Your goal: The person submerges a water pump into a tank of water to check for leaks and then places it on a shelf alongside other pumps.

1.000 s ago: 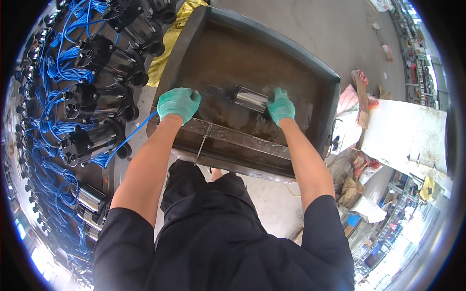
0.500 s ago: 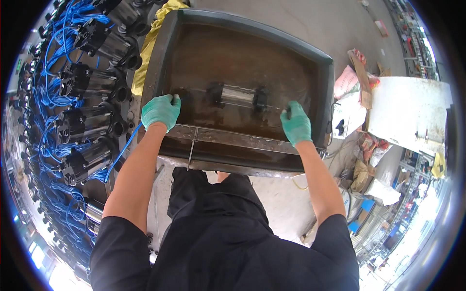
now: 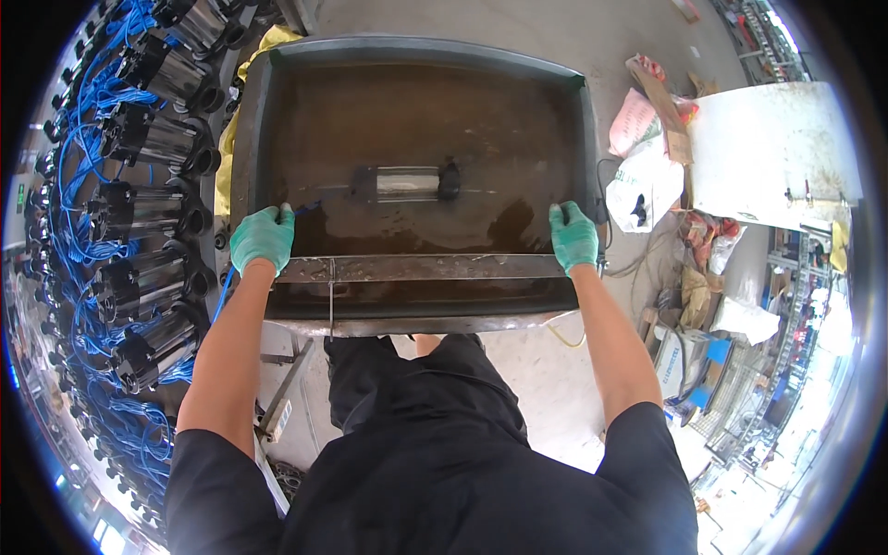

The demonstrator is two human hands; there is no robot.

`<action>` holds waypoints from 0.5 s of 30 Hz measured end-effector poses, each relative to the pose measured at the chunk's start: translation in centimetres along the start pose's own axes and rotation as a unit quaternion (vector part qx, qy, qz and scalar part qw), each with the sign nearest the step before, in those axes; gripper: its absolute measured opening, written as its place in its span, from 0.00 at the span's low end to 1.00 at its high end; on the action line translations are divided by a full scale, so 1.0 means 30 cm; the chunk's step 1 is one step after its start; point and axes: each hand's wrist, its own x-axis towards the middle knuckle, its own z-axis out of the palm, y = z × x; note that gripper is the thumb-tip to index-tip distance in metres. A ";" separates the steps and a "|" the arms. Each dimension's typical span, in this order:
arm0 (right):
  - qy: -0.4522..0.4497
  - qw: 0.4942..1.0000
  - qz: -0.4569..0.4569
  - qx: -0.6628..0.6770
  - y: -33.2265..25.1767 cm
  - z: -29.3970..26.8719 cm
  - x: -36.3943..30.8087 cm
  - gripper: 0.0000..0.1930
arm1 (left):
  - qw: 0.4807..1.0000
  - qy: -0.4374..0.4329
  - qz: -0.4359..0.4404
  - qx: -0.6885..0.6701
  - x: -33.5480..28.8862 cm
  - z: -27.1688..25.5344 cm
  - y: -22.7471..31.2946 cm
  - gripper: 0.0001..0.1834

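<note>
A silver cylinder with black ends (image 3: 407,184), like a pump motor, lies level in the brown water of a dark metal tank (image 3: 425,268). My left hand (image 3: 263,240), in a green glove, is closed at the tank's near left side. A blue cable (image 3: 225,294) runs up to it from the left and shows again in the water beyond the fingers. My right hand (image 3: 574,239), also gloved in green, is closed beside the tank's right wall. Whatever lies within its fingers is hidden. Thin lines stretch from both ends of the cylinder through the water.
Several similar black-and-silver motors (image 3: 139,211) with coiled blue cables stand along the left. A thin metal rod (image 3: 331,296) crosses the tank's near ledge. To the right are a white bag (image 3: 638,190), a cardboard strip (image 3: 664,111) and a large white panel (image 3: 772,153).
My right hand has moved right across the tank to its right wall. My left hand stays by the left wall. The whole view has shifted and turned, so the tank appears straighter.
</note>
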 end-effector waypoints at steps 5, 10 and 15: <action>-0.030 0.997 0.041 -0.059 -0.044 -0.026 -0.008 0.21 | 1.000 0.011 0.000 0.005 0.003 0.006 0.001 0.26; -0.040 0.996 0.051 -0.056 -0.051 -0.031 -0.007 0.21 | 1.000 0.018 -0.007 -0.008 -0.007 0.003 0.009 0.25; -0.032 0.996 0.042 -0.068 -0.041 -0.025 -0.004 0.21 | 1.000 0.013 -0.011 -0.005 0.001 0.005 0.011 0.24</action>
